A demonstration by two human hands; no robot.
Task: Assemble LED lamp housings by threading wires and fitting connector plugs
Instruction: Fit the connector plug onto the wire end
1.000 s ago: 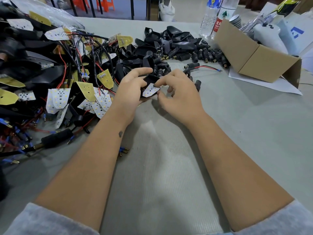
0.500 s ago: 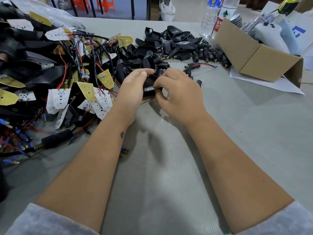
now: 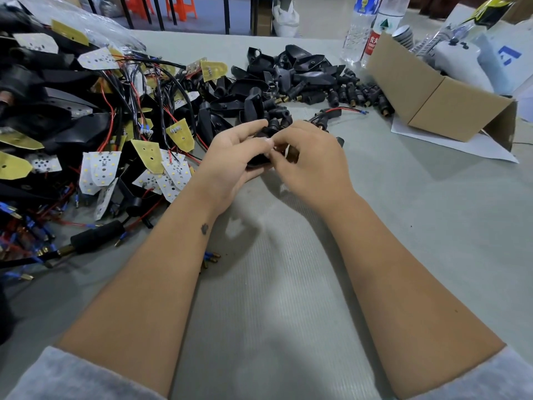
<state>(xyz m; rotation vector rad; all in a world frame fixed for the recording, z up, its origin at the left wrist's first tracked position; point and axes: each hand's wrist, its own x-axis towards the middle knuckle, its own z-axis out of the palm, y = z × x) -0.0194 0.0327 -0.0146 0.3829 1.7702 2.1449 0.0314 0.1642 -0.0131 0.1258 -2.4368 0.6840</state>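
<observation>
Both hands meet over the worktop (image 3: 288, 313) centre: the left hand (image 3: 230, 163) curls round a black housing (image 3: 258, 161), the right hand (image 3: 314, 166) pinches at its near edge. Wired LED boards (image 3: 101, 168) lie left, loose housings (image 3: 288, 73) far, a box (image 3: 432, 93) far right.

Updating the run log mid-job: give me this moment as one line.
step: fitting parts by hand | left hand: grips black housing | right hand: pinches at housing | site: grey table | fit state: hidden
</observation>
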